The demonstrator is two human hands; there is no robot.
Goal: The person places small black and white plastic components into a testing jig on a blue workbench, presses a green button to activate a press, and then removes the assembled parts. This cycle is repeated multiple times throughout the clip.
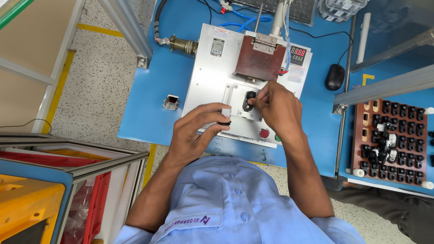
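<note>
A grey metal press fixture (209, 77) stands on a blue table (149, 99). My right hand (278, 106) pinches a small black part (249, 100) seated in the fixture's square nest plate, below a rust-brown hinged block (260, 58). My left hand (196, 133) grips a small grey and black piece (225, 116) at the fixture's front left, fingers curled around it. A red button (264, 133) sits on the fixture's front edge between my hands, and a green one shows beside my right wrist.
A brown tray (368, 140) with several black parts stands at the right behind an aluminium rail (384, 88). A black mouse (334, 77), a small metal cup (171, 102) and blue hoses lie on the table. Red and yellow bins (31, 199) sit at lower left.
</note>
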